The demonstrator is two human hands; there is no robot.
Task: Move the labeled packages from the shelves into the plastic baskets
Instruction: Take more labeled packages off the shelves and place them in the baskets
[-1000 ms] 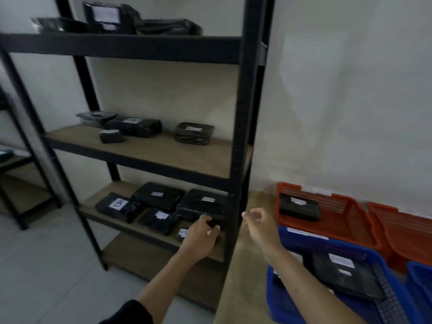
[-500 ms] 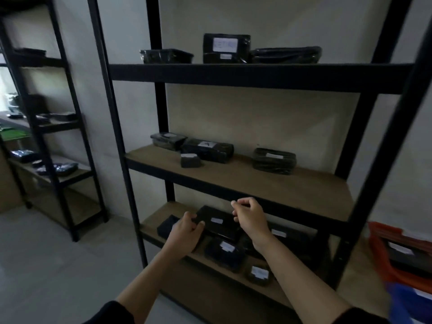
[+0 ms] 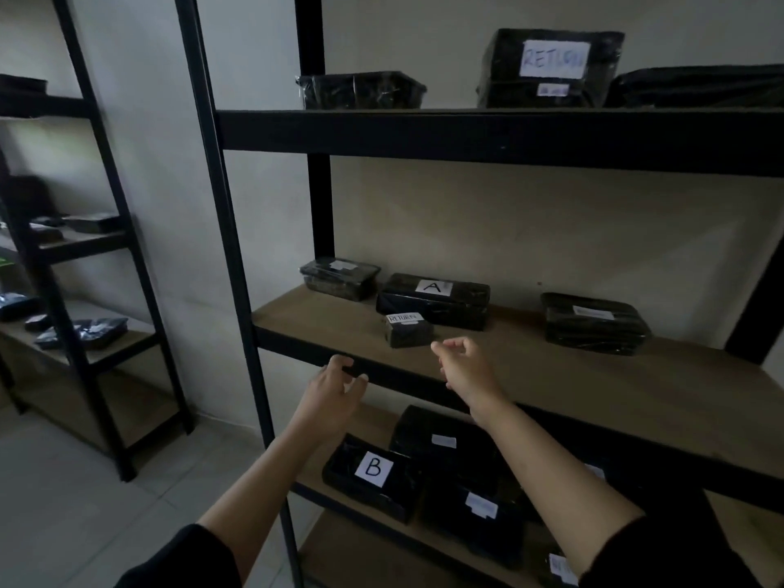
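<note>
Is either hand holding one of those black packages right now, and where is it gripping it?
Neither. The left hand and right hand are both empty, fingers loosely curled, in front of the middle shelf near the small RETURN package.

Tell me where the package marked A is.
Head view: package A lies on the middle shelf, left of centre, behind the small RETURN package, beyond the right hand.
</note>
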